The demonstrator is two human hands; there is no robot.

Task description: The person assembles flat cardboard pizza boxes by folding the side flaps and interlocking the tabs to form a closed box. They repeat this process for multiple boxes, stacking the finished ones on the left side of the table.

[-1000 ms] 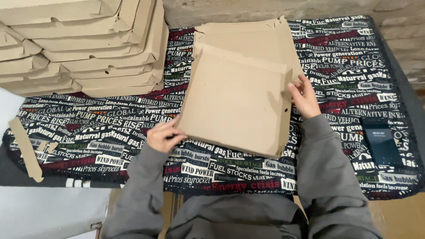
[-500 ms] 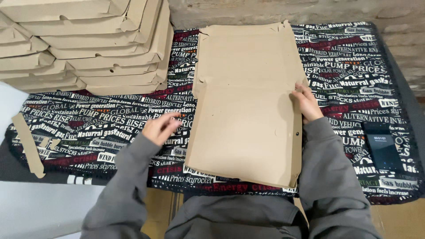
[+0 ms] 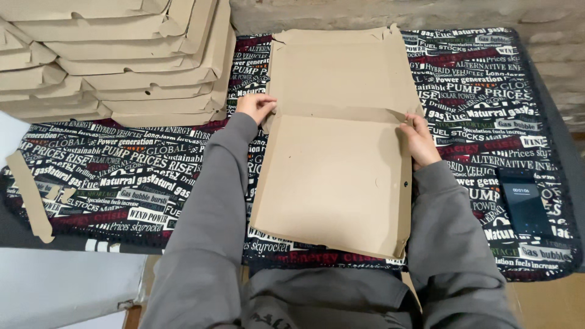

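Note:
A flat brown cardboard box blank (image 3: 334, 140) lies on the printed black cloth (image 3: 128, 170) in front of me. It is creased across its middle, and the near half rises slightly. My left hand (image 3: 256, 106) pinches the blank's left edge at that crease. At the right end of the same crease, my right hand (image 3: 419, 139) grips the edge, fingers curled over it. Both sleeves are grey.
Stacks of folded cardboard boxes (image 3: 116, 58) fill the back left of the table. A dark phone (image 3: 525, 204) lies on the cloth at the right. A loose cardboard strip (image 3: 29, 195) and small scraps rest near the left edge. A stone wall runs behind.
The blank went from tilted up to lying flat. My left hand moved from the near left edge up to the middle crease; my right hand stayed on the right edge.

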